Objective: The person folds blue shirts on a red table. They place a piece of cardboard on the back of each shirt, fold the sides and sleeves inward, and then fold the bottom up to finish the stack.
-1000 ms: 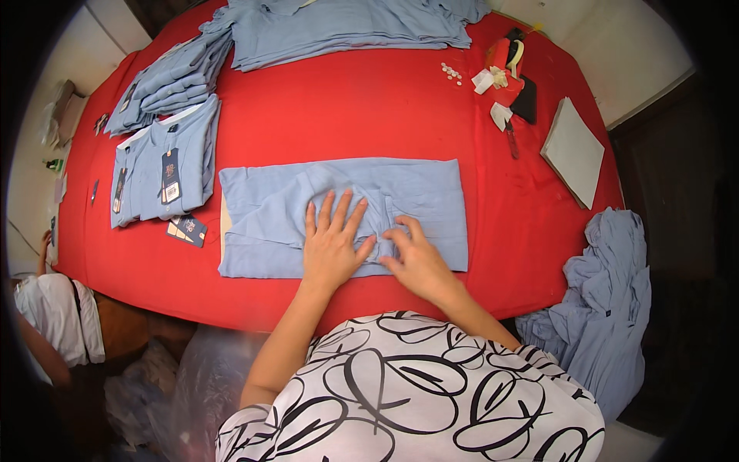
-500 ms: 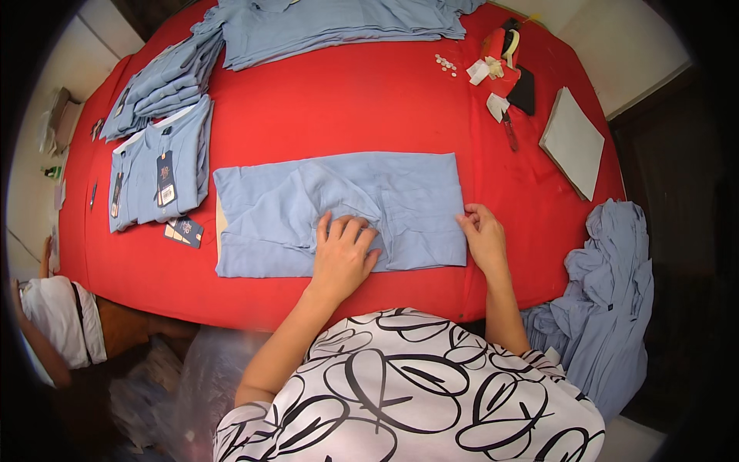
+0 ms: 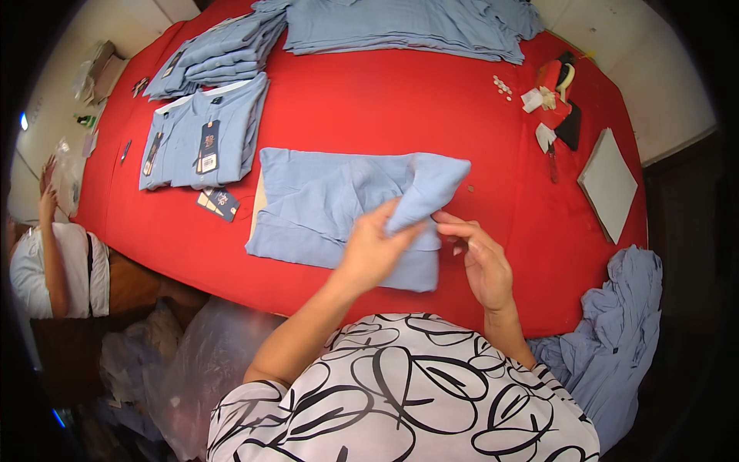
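Note:
A light blue shirt (image 3: pixel 304 200), folded into a long rectangle, lies before me on the red-covered table. A cream strip shows along its left edge. Its right end is lifted and bent up into a raised fold (image 3: pixel 431 189). My left hand (image 3: pixel 377 246) is closed on this fold, with the thumb to the right and the fingers partly hidden by the cloth. Just right of the fold is my right hand (image 3: pixel 481 262), fingers apart, the index finger stretched toward the cloth's edge. Whether that fingertip touches it I cannot tell.
A tagged stack of folded blue shirts (image 3: pixel 181 146) stands left, with more piles (image 3: pixel 400 27) behind. Loose tags (image 3: pixel 219 204) lie nearby. At right are white buttons (image 3: pixel 502 87), a tape dispenser (image 3: pixel 566 81), white sheets (image 3: pixel 608 185) and heaped blue garments (image 3: pixel 608 331). Another person (image 3: pixel 58 266) is far left.
The shirt's right end has come up off the table into a fold. My left hand now grips it, and my right hand has let go of the edge. The whole view has shifted.

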